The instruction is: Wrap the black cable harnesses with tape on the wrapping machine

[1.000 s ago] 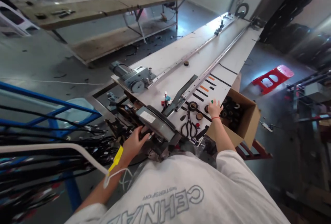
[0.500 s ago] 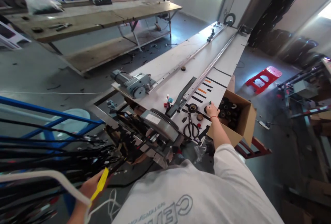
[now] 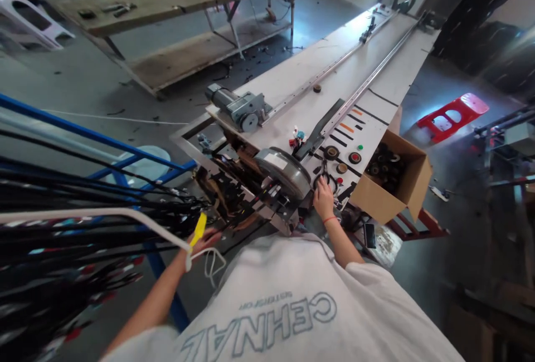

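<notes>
My right hand [image 3: 323,199] is at the near end of the white table [image 3: 288,81], its fingers closed on the handles of black-handled scissors [image 3: 327,177]. Beside the scissors lie a black tape roll [image 3: 331,153], a brown tape roll [image 3: 341,168] and a black roll with a red centre [image 3: 355,157]. My left hand [image 3: 205,239] is low on the left, closed around a black cable [image 3: 246,209] that runs up toward the round grey reel-like part [image 3: 284,172]. A yellow tag [image 3: 199,229] on a white cord partly covers that hand.
An open cardboard box [image 3: 378,197] of black rolls stands right of the table. A motor unit [image 3: 238,107] and metal rails sit on the tabletop. Many black cables [image 3: 83,184] hang on a blue frame at left. A red stool [image 3: 453,117] stands on the floor at right.
My right hand has left the black roll near the box and moved toward me onto the scissors. The roll stays on the table. My left hand has moved up and right; the view has shifted.
</notes>
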### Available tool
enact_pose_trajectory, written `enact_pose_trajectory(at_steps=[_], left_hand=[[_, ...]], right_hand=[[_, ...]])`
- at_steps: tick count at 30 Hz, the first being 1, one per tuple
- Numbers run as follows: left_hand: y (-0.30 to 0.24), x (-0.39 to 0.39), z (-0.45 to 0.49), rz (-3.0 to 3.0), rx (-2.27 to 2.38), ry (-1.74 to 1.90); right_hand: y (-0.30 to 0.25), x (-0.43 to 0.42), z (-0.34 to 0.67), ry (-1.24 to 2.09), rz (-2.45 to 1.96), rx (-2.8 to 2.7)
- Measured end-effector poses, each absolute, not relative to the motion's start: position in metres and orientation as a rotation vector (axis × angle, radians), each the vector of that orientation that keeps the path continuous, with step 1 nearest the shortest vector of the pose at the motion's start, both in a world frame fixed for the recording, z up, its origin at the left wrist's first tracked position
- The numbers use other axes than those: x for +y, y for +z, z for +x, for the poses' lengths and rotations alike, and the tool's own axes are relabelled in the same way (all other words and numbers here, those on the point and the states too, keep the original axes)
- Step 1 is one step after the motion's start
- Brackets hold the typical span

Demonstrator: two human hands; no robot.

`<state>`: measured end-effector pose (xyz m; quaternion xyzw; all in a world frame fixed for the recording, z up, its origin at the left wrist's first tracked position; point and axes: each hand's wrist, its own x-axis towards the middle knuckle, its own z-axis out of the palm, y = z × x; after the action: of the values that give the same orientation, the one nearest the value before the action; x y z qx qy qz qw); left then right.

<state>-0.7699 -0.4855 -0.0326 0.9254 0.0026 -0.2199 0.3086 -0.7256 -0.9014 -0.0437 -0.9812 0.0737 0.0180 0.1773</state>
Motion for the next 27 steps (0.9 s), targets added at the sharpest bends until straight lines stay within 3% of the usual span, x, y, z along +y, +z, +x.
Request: enact_pose_trajectory(at_steps=[5,8,17,27], left_hand=[[-0.016,-0.574,-0.691,2.021,-0.298,-0.692],[-0.01,-0.611,-0.674,2.042,-0.198,-0.652],[0.021,-0.601,-0.701,2.332,-0.293,-0.464],[0.014,-0.586,-0.73,2.326,-0.172,-0.476]], right_hand=[[-0.028,-0.932,-0.692,-0.134,-2.639,0.862],[-0.027,-0.957,-0.689,-0.101,-2.34,1.297],[-0.038,-0.969,-0.697,-0.17,-2.23,1.309],[-0.051,-0.975,-0.695,-0.353,-2.155,1.269]])
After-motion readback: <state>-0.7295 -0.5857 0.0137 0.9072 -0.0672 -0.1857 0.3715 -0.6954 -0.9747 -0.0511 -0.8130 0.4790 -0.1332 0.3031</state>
